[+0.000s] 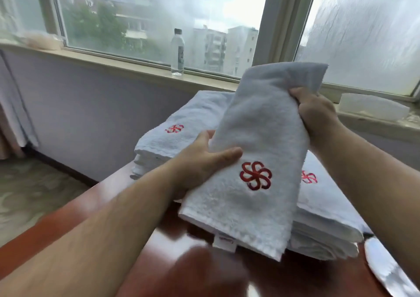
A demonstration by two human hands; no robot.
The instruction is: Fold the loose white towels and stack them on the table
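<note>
On the red-brown table (91, 206) two piles of folded towels are seen: the far stack (181, 119) at ten o'clock of the held towel (261, 142), the near stack (322, 206) at four o'clock. The held towel, already folded, is kept tilted above them. Its left edge is gripped by the left hand (200, 160), its two o'clock edge clutched by the right hand (316, 115). Stacking is judged in hand; a square lowering onto a stack is called for.

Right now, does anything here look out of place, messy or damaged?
Nothing looks spilled or damaged. The water bottle stands upright on the sill. Only the right towel stack looks slightly untidy: its lower layers bulge unevenly at the near edge. The held towel is tilted, not yet laid down.
</note>
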